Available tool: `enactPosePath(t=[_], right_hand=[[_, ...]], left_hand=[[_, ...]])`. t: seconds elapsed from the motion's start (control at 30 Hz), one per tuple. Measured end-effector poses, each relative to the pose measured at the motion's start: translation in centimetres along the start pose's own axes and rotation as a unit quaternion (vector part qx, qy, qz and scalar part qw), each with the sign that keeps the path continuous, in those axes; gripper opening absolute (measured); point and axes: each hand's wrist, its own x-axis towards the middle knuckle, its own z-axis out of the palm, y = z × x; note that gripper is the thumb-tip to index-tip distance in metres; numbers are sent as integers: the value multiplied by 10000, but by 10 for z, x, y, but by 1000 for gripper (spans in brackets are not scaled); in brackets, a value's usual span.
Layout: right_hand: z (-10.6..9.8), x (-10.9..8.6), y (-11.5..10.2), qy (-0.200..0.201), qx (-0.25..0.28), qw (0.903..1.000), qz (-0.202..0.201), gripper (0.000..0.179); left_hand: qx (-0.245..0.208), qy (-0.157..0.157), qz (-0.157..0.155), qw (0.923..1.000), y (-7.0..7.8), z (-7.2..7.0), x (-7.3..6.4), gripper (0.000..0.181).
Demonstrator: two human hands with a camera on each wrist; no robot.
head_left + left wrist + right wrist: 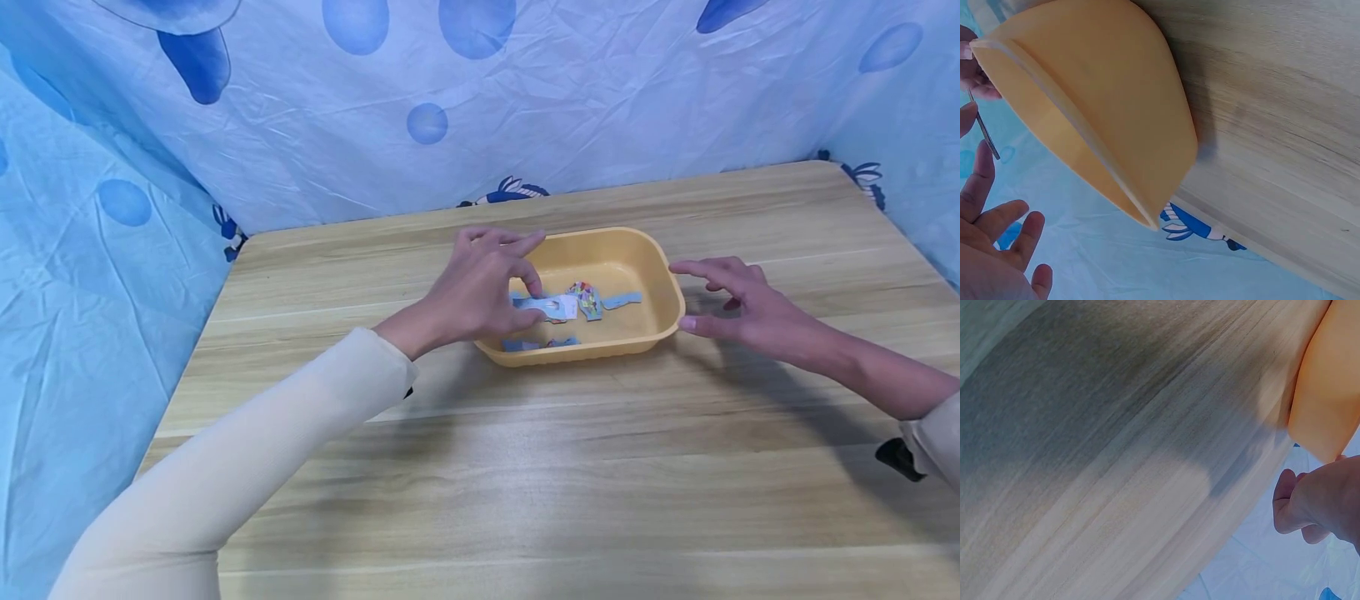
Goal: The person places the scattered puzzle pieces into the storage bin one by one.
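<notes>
A yellow plastic tub stands on the table, holding several flat printed pieces, among them a multicoloured one and a narrow blue one. My left hand reaches in over the tub's left side. Between thumb and index finger it pinches a flat pale-blue printed piece, which appears edge-on as a thin strip in the left wrist view; the other fingers spread. At the tub's right end, my right hand touches the rim with index fingertip and thumb, set apart. The right wrist view shows this hand beside the tub wall.
The wood-grain table extends around the tub. Behind it and along both sides hangs a blue patterned sheet. More blue pieces lie along the tub's near inner wall.
</notes>
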Motion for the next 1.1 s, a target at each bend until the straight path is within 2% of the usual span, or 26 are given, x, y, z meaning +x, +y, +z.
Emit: enactPosePath(t=[0.6, 1.1], right_hand=[[0, 1, 1, -36, 12, 10000, 22, 68], [-1, 2, 1, -43, -26, 9999, 93, 69]], left_hand=[[460, -743, 91, 9961, 16, 17, 32, 15], [465, -939, 99, 9944, 30, 39, 47, 13]])
